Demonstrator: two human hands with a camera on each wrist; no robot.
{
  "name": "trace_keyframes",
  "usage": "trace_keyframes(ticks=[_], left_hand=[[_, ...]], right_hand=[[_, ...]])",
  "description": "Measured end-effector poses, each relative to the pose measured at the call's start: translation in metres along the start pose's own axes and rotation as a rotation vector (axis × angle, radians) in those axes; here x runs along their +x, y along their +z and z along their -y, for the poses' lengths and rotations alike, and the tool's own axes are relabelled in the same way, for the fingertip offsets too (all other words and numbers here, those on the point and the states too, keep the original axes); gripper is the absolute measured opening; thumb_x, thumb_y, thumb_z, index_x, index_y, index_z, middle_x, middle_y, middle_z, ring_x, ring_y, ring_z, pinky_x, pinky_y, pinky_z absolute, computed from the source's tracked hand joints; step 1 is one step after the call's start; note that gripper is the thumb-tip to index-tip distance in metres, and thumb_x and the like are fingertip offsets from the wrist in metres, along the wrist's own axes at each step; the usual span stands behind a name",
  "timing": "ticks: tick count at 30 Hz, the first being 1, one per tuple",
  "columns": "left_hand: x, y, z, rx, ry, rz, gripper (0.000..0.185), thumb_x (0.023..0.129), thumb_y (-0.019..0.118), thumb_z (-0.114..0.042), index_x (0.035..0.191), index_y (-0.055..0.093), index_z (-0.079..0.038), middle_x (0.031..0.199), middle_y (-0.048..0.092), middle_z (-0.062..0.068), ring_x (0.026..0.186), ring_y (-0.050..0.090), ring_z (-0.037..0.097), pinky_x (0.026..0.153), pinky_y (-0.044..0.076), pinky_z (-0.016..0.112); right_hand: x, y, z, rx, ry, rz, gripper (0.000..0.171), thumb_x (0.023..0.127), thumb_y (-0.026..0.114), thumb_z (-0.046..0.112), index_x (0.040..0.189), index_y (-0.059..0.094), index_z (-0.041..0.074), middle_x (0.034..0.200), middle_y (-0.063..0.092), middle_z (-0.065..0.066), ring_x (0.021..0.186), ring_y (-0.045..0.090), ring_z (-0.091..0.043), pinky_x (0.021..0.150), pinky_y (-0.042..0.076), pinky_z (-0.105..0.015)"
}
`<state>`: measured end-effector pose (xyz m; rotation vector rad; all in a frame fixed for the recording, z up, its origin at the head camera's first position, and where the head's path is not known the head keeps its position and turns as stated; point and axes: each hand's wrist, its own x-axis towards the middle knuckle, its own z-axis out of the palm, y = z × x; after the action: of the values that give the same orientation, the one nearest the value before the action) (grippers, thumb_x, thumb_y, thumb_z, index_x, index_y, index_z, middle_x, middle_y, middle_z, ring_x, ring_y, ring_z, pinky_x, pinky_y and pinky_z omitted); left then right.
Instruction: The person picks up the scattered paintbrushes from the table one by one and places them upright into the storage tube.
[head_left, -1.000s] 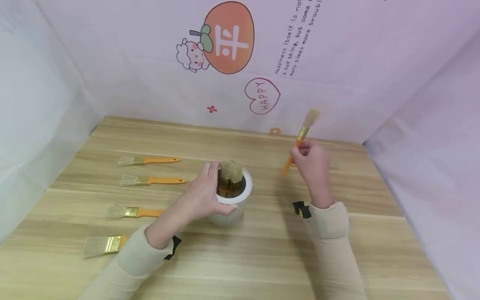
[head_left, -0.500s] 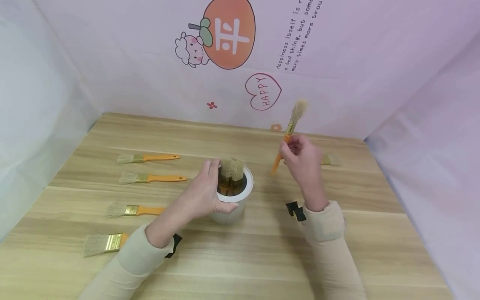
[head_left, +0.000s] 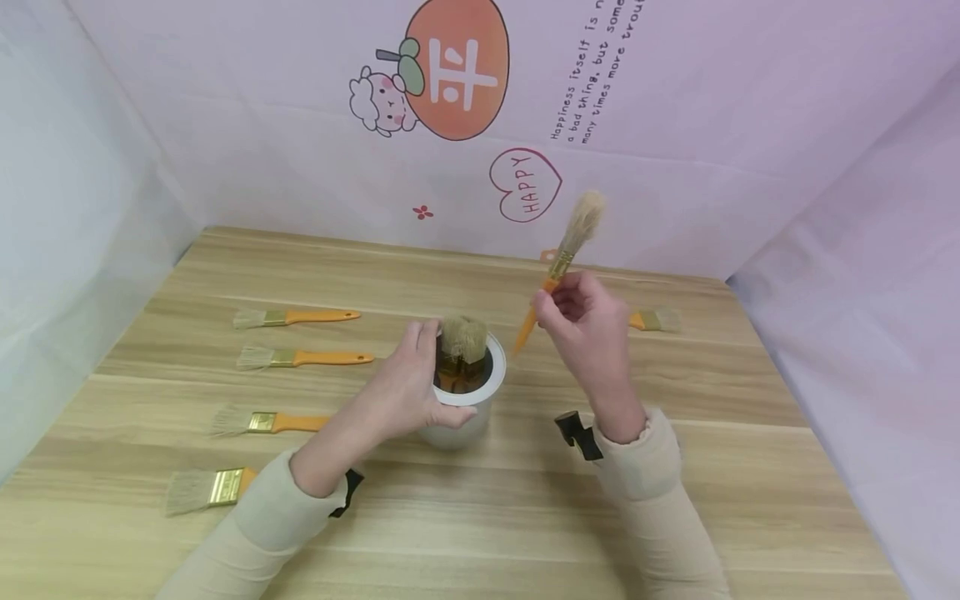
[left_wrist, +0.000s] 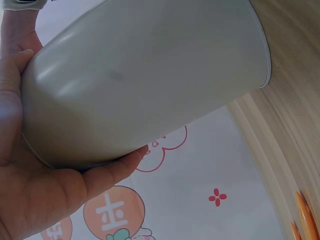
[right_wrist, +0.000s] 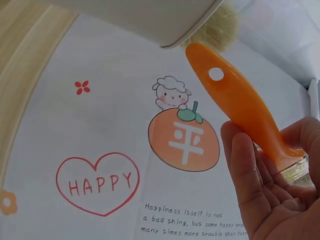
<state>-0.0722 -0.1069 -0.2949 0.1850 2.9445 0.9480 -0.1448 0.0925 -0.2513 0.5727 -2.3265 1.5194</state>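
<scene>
A white cup (head_left: 463,408) stands mid-table with brushes inside, their bristles (head_left: 462,337) sticking up. My left hand (head_left: 408,383) grips the cup's left side; in the left wrist view the cup (left_wrist: 145,80) fills the frame with my left hand (left_wrist: 30,165) curled round it. My right hand (head_left: 581,321) pinches an orange-handled brush (head_left: 558,267), bristles up and handle tip down beside the cup's right rim. The right wrist view shows that orange handle (right_wrist: 240,107) between my fingers (right_wrist: 250,180), near the cup (right_wrist: 150,20).
Several orange-handled brushes (head_left: 296,317) lie in a row on the left of the wooden table (head_left: 480,517). Another brush (head_left: 654,320) lies behind my right hand. Pink walls with a cartoon print enclose the back and sides.
My right hand has carried the brush leftward, from the table's right part to just beside the cup's rim. The left hand and cup have stayed in place.
</scene>
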Motion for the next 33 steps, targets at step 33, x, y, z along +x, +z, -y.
trace_keyframes(ticks=[33], left_hand=[[-0.002, -0.001, -0.002, -0.054, 0.032, 0.000, 0.109, 0.065, 0.084, -0.042, 0.144, 0.025, 0.005, 0.126, 0.041, 0.020, 0.100, 0.056, 0.027, 0.086, 0.054, 0.039]], right_hand=[[-0.031, 0.042, 0.021, 0.113, -0.240, 0.194, 0.010, 0.081, 0.067, -0.006, 0.090, 0.064, -0.007, 0.080, 0.071, -0.019, 0.069, 0.070, -0.024, 0.064, 0.057, -0.022]])
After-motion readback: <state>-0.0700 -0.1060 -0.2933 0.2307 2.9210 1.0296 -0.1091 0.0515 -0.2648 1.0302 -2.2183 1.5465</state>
